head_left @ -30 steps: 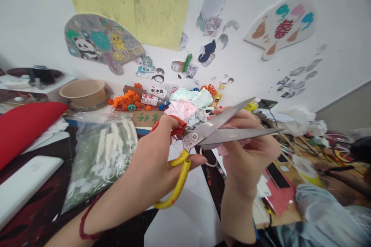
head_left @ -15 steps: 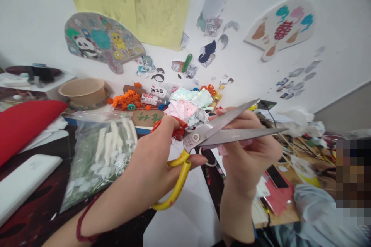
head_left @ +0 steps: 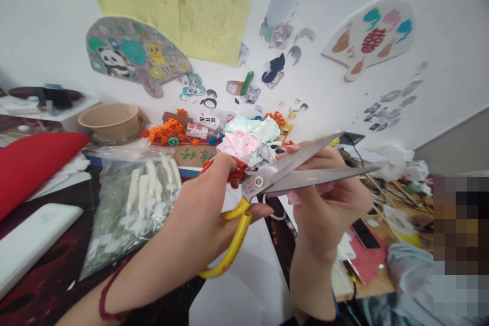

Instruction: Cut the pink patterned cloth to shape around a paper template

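Observation:
My left hand grips a pair of scissors with one yellow and one red handle. Their blades stand partly open and point right, crossing in front of my right hand. The fingers of that hand are bent together behind the blades around a pink piece of cloth, mostly hidden by the hand and the steel. Beyond the scissors lies a crumpled heap of pink and pale green cloth. A sheet of white paper is below both hands.
A clear plastic bag with white and green pieces lies at left, near a white box-like object. Behind are orange craft flowers and a round tan container. A phone and a person's sleeve are at right.
Both hands and the scissors hold almost the same position, with the blades parted about as before.

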`<act>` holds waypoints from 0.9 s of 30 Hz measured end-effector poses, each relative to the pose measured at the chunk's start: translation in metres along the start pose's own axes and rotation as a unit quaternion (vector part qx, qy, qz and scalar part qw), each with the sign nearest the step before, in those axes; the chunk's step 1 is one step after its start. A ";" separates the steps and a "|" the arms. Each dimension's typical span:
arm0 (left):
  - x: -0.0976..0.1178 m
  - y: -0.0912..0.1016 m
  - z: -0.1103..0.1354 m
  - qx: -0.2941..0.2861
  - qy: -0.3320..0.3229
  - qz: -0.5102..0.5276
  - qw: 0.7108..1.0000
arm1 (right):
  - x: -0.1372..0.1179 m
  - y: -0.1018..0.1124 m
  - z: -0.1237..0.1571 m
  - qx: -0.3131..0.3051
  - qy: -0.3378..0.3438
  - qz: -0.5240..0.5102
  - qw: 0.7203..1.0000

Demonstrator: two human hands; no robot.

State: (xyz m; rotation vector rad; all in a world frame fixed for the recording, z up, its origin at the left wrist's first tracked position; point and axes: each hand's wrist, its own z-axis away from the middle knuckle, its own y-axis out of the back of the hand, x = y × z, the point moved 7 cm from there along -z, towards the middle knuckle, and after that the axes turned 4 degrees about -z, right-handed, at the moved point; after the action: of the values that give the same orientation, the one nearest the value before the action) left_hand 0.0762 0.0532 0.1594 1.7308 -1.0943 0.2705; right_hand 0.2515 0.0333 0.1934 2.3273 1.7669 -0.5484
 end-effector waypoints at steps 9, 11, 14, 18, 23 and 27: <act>0.002 0.000 0.000 -0.001 -0.001 0.002 1.000 | -0.003 0.002 0.000 0.011 0.015 0.006 1.000; 0.002 0.000 0.000 -0.004 0.003 0.005 1.000 | -0.003 0.001 0.000 0.010 0.012 0.008 1.000; 0.003 0.000 0.000 -0.009 0.010 0.011 1.000 | -0.003 0.001 -0.001 0.002 0.002 0.015 1.000; 0.003 0.000 0.001 -0.009 0.013 0.011 1.000 | -0.004 0.003 -0.002 0.002 0.004 0.010 1.000; 0.005 0.003 0.001 0.003 0.003 -0.004 1.000 | -0.006 0.004 -0.002 -0.019 0.003 0.030 0.999; 0.007 0.004 -0.001 -0.004 0.001 -0.012 1.000 | -0.008 0.008 -0.004 -0.022 0.004 0.043 0.999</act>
State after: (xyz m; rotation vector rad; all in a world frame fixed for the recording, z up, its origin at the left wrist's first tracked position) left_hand 0.0771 0.0502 0.1669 1.7354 -1.0721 0.2523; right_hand 0.2579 0.0252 0.1999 2.3657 1.6553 -0.4822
